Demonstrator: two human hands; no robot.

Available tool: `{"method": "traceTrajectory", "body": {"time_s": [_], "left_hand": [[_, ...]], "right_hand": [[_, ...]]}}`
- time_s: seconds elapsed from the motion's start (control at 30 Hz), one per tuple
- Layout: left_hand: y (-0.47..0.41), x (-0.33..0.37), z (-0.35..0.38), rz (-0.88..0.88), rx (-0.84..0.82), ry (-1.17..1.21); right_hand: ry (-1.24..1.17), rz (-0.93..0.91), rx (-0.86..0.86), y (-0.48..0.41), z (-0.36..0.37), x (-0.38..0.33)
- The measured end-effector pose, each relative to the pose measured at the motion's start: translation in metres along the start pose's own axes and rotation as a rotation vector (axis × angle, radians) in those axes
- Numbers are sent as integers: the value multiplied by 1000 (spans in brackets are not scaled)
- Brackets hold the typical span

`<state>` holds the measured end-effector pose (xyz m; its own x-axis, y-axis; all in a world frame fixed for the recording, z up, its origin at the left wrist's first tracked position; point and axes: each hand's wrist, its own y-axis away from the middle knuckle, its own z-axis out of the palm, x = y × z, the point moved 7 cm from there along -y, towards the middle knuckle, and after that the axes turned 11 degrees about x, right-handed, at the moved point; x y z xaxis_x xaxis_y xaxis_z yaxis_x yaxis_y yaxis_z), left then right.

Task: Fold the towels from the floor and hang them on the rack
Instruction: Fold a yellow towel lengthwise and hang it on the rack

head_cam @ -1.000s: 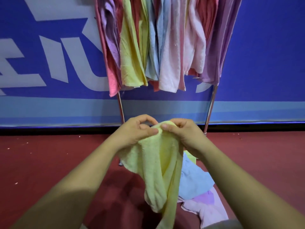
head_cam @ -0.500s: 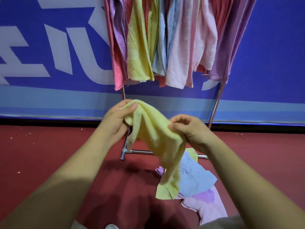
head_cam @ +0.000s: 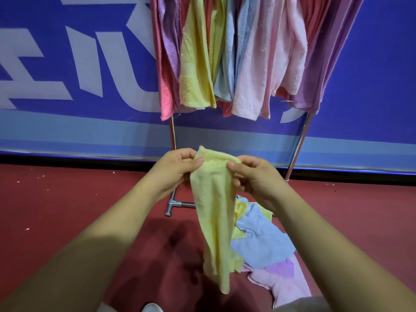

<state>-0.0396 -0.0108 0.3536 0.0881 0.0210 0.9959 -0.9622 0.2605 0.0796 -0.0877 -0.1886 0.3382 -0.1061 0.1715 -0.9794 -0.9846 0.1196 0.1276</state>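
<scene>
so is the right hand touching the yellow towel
Touching. The head view shows the right hand pinching the top edge of the yellow towel, with the left hand gripping the same edge beside it.

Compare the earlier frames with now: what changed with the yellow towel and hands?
The left hand, which had swung up and away, came back beside the right hand; both pinch the top of the yellow towel, which now hangs long and narrow. Floor pile and rack stayed put.

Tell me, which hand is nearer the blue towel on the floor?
Right. The right hand is just above the blue towel; the left hand is farther left, across the yellow towel both pinch.
</scene>
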Motion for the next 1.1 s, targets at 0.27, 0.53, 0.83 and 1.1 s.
{"method": "traceTrajectory", "body": {"time_s": [0.27,0.53,0.83,1.1], "left_hand": [[3,0,19,228,-133,-395],[11,-47,23,-32,-486,-826],[-14,-83,-38,-45,-301,-1191],[-10,-13,7,84,-54,-335]], "right_hand": [[241,-71,-78,6,19,5],[23,-186,207,-9,-17,-16],[68,-281,651,-15,-88,-12],[321,-329,710,-18,-85,-16]]}}
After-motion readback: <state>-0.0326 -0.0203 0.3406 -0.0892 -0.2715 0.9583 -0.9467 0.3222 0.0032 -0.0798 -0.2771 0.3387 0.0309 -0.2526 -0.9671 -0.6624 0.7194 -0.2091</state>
